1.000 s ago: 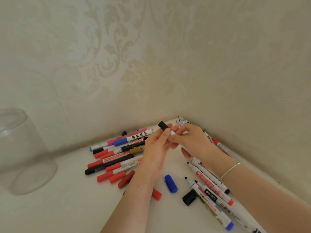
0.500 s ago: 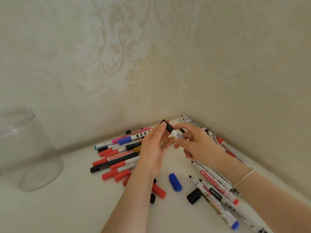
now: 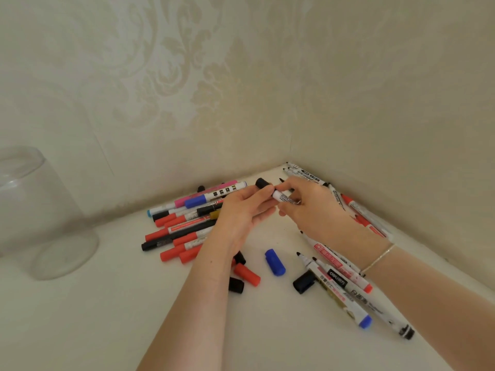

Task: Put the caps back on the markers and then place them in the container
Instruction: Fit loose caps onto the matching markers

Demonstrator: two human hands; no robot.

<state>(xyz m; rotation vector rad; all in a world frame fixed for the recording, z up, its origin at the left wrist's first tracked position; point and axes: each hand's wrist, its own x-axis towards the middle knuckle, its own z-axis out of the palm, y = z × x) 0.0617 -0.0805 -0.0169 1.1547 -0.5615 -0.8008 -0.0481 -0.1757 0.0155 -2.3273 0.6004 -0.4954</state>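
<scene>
White tabletop (image 3: 80,317) runs into a corner of patterned cream wallpaper (image 3: 187,76), and the loose blue cap (image 3: 275,262) serves as the landmark. Nearer than it and to its right lie uncapped white markers (image 3: 345,293) beside a loose black cap (image 3: 303,282); to its left sit a red cap (image 3: 247,274) and a small black cap (image 3: 236,285). Beyond the blue cap both hands meet on one white marker (image 3: 284,197): the left hand (image 3: 242,212) pinches its black cap (image 3: 263,183), the right hand (image 3: 310,207) grips the barrel. Farther left of the blue cap lies a row of capped markers (image 3: 184,223). Far left stands the clear container (image 3: 40,210), well apart.
</scene>
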